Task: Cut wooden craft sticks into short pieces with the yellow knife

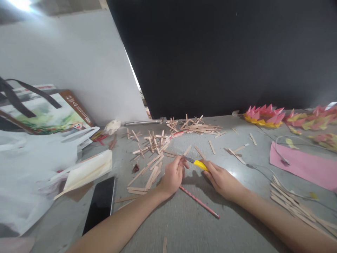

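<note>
We look down at two bare hands meeting over a grey tabletop [147, 228]. The right hand [220, 179] is wrapped around the yellow handle of a cutter [200, 165], whose grey blade points left toward the other hand. The left hand [172, 175] has its fingers curled in at the blade's tip; we cannot tell whether they pinch anything, since the knuckles hide it. Just below and between the hands, a reddish pencil [200, 202] lies slantwise on the table. Beyond the left hand we find loose flat wooden sticks [152, 175], and farther back a jumbled pile of sticks [201, 127], many of them crossed over one another. To the left of the left forearm lies a dark-screened phone [100, 203], with a white plastic bag [34, 172] and a printed carrier bag [50, 109] past it. To the right we see pink paper [300, 167] with a pale cable [280, 151] across it, more sticks in a bundle [292, 202], and a pink-and-yellow ring of pointed folded paper [264, 116] (rather like a crown). A black panel [223, 52] rises behind everything.
</note>
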### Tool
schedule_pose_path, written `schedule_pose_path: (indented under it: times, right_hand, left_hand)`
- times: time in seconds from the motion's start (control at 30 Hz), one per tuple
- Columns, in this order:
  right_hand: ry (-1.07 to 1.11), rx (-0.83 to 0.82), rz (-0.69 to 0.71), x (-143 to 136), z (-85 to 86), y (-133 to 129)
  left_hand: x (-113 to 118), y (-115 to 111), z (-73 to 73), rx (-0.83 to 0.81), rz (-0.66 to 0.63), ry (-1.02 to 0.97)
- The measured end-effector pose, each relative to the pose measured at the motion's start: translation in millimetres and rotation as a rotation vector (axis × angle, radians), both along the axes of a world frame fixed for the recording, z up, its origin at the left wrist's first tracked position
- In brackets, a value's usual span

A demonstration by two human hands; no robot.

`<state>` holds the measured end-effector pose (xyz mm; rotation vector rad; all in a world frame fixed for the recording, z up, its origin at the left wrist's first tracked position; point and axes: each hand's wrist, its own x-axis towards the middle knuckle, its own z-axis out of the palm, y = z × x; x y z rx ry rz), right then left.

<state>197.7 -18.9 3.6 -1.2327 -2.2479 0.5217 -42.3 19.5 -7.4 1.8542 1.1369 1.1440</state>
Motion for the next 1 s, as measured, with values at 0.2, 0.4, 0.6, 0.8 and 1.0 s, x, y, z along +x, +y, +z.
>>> schedule_pose_path:
  times: [0.2, 0.4, 0.6, 0.8, 1.0]
  right_hand:
    - [-0.032, 0.003, -0.006, 0.1, -1.2, 0.3]
    - [-0.047, 0.01, -0.005, -1.3, 0.5, 0.7]
    - [-0.053, 0.037, -0.005, -1.6, 0.0, 0.3]
    - [-0.045, 0.056, -0.025, -0.8, -0.8, 1.1]
    - [-0.028, 0.069, -0.014, -1.6, -2.0, 1.0]
  left_hand:
    - [-3.0, 0.8, -1.4, 0.007, -0.058, 0.093]
    - [-1.0, -3.5, -0.6, -0.03, -0.032, 0.068]
    - [-4.3, -2.5, -5.4, 0.051, 0.008, 0.056]
    - [-3.2, -1.6, -0.4, 0.121, -0.014, 0.161]
    - [-2.5, -5.7, 1.5, 0.03, -0.029, 0.134]
